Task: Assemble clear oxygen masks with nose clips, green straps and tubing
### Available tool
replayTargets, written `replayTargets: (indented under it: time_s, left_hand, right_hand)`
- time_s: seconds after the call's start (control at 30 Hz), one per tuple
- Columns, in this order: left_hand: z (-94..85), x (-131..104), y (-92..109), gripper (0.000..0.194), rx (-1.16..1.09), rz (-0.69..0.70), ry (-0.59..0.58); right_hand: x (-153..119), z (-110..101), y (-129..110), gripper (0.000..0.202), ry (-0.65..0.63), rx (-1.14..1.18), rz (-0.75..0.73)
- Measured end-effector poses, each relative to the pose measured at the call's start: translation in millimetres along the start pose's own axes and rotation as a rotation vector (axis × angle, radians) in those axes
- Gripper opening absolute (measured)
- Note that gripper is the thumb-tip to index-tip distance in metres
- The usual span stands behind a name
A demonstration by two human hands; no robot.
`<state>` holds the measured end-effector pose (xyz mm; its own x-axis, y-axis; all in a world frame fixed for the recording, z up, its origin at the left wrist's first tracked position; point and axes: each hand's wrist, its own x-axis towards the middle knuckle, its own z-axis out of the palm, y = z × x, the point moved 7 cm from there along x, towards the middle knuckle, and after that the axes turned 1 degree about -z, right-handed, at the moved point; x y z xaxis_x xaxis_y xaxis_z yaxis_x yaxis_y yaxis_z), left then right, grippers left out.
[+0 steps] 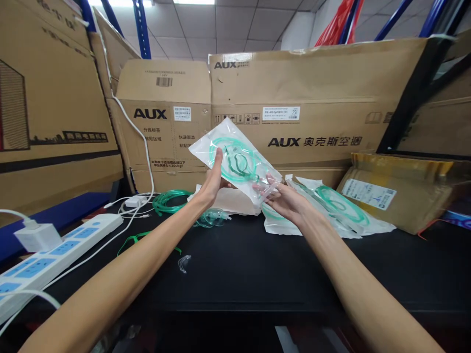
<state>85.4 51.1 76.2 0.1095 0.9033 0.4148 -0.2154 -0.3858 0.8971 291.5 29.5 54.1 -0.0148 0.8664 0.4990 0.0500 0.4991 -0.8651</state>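
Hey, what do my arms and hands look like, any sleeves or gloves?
Your left hand and right hand are gloveless, with no rings visible, though parts are hidden. The left forearm and right forearm look slim and bare, with no sleeve, watch or bracelet in view.

1. A black tabletop (257, 279), its front edge straight.
2. Along the left edge, a white power strip (47, 264).
3. Toward the back edge, left of middle: coiled green tubing (169, 202), a clear greenish mask (211, 219) beside it.
4. Nearer the front edge: a green strap (128, 239), partly hidden, and a small clear piece (183, 264).
5. Toward the back right corner: packets (344, 208) beside a carton (405, 186).
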Motion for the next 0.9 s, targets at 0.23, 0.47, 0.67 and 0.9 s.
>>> replayTargets:
  time_s: [0.23, 0.47, 0.67, 0.9]
  left_hand:
    - [3.0, 4.9, -9.1, 0.071, 0.049, -0.016, -0.009]
    - [-35.8, 14.6, -4.7, 0.058, 0.121, -0.047, 0.084]
    - [-74.3, 20.0, 9.3, 0.06, 0.289, -0.104, 0.07]
    - [-76.6, 36.9, 5.2, 0.046, 0.54, -0.173, 0.011]
  right_hand:
    - [-1.1, 12.0, 10.0, 0.031, -0.043, 0.289, 0.174]
    - [-4.4, 13.9, 11.2, 0.027, -0.016, 0.394, 0.27]
    - [-11.1, 5.4, 0.9, 0.024, 0.032, 0.401, 0.273]
    - [-15.2, 3.0, -1.4, 0.028, 0.061, 0.354, 0.322]
